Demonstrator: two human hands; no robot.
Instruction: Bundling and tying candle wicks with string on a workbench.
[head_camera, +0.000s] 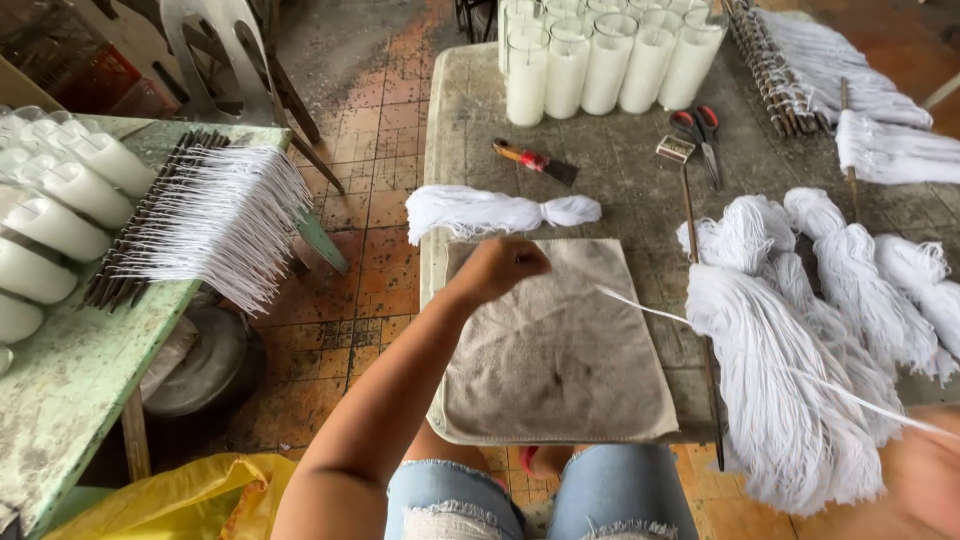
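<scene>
Left hand (497, 266) fingers closed in a fist over the grey cloth (560, 350) on the bench (620, 170). White string (760, 350) stretched taut toward right hand (925, 480); its fingers blurred, grip cannot be told.

Right hand (925, 480) blurred, cut off at corner.

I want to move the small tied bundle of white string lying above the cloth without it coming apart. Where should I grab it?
Grip the string bundle at its cinched waist, the narrow knot toward its right end, where the strands are bound together. Come from above, closing across the waist, since it lies flat on the table with its length running left to right. The looser left part would likely splay if pinched there.
</scene>
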